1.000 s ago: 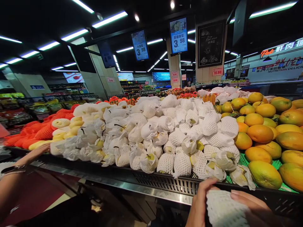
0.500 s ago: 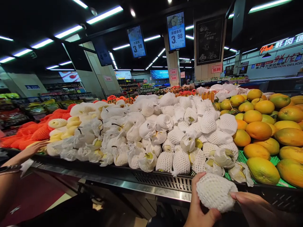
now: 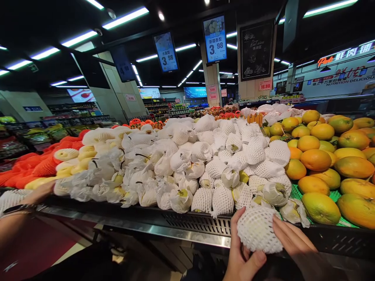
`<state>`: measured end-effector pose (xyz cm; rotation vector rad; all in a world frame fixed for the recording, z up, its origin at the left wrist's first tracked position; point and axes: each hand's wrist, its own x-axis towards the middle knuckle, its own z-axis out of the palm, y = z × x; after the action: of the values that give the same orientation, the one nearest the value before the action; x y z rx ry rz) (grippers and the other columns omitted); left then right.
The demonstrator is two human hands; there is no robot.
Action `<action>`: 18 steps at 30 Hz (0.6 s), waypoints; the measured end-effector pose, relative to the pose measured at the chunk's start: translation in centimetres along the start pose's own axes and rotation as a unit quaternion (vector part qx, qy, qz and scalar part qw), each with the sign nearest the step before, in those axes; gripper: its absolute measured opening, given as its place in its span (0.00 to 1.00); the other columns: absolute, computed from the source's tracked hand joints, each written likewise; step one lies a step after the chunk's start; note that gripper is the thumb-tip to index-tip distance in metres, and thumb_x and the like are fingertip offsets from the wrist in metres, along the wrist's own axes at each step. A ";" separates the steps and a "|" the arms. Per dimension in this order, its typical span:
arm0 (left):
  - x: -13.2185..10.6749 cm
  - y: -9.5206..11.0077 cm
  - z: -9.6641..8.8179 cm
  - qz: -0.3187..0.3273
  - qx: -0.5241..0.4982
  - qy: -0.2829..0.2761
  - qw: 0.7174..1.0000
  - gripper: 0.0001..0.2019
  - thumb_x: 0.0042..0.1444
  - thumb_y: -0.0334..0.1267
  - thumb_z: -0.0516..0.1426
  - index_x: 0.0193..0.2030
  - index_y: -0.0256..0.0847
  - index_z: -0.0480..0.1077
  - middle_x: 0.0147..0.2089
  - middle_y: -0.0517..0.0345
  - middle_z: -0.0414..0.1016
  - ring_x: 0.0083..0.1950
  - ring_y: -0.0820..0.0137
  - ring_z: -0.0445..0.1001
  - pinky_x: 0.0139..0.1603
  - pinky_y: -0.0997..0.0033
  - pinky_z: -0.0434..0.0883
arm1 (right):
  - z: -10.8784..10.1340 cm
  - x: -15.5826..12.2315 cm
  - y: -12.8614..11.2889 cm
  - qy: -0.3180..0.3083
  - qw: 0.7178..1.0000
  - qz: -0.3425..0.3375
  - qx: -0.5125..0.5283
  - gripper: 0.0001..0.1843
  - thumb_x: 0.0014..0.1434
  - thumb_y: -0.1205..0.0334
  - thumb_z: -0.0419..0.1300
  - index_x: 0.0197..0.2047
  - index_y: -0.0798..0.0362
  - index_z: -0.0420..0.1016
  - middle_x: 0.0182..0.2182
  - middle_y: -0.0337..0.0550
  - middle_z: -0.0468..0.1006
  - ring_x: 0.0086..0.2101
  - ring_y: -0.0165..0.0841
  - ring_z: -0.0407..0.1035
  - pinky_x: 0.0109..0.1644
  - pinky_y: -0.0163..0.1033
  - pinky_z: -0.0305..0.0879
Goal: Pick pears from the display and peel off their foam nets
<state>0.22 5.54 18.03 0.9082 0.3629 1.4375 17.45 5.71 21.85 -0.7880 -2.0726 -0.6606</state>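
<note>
A pear point(image 3: 258, 230) wrapped in a white foam net is held between my two hands, just in front of the display's edge. My left hand point(image 3: 243, 255) cups it from the left and below, with the thumb across its near side. The fingers of my right hand point(image 3: 295, 239) press on its right side, and part of that hand is in shadow. Behind it lie many more wrapped pears point(image 3: 202, 168), some in foam nets and some in thin white paper, with a few dark stems poking out.
Orange-green papayas or mangoes point(image 3: 319, 160) are heaped to the right on green matting. A black slotted crate point(image 3: 199, 222) and a metal rail point(image 3: 146, 224) edge the display. At far left, another person's hand point(image 3: 42, 193) reaches to the fruit near red nets point(image 3: 47, 164).
The pear has turned in my hands and shifted slightly left. My right fingers have gone from pinching its end to lying along its side. The other person's hand has moved slightly.
</note>
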 end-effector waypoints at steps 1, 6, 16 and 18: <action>0.0 0.1 -0.1 0.004 0.005 0.002 1.000 0.50 0.45 0.50 0.73 0.67 0.48 0.46 0.65 0.42 0.66 0.62 0.57 0.71 0.64 0.62 0.65 | 0.0 0.0 -0.1 -0.005 1.000 -0.013 -0.013 0.32 0.75 0.46 0.46 0.68 0.66 0.58 0.55 0.59 0.72 0.52 0.45 0.72 0.47 0.41 0.77; 0.0 0.8 -0.6 0.031 0.031 0.034 0.998 0.52 0.43 0.53 0.73 0.66 0.46 0.46 0.60 0.42 0.69 0.56 0.57 0.74 0.58 0.61 0.69 | -0.6 -1.0 -0.1 -0.070 0.996 0.002 0.063 0.24 0.77 0.52 0.46 0.67 0.57 0.63 0.59 0.49 0.69 0.54 0.32 0.71 0.55 0.24 0.70; 0.0 0.5 -2.7 0.045 0.146 0.007 0.988 0.58 0.29 0.52 0.77 0.62 0.47 0.47 0.52 0.47 0.73 0.53 0.54 0.75 0.54 0.60 0.70 | 0.2 -2.4 1.8 -0.077 0.991 -0.008 0.109 0.26 0.67 0.60 0.58 0.66 0.57 0.63 0.61 0.50 0.67 0.54 0.35 0.70 0.55 0.24 0.69; -0.1 0.3 -3.5 0.046 0.222 0.005 0.974 0.49 0.30 0.49 0.76 0.57 0.43 0.57 0.50 0.48 0.73 0.51 0.56 0.75 0.52 0.63 0.70 | 0.8 -2.9 1.5 -0.092 0.983 0.036 0.157 0.30 0.64 0.59 0.62 0.67 0.54 0.61 0.55 0.49 0.73 0.49 0.35 0.74 0.49 0.24 0.73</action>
<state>-2.44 6.50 15.99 1.2900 0.6745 1.4725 19.52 6.37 19.33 -0.7587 -2.2312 -0.2175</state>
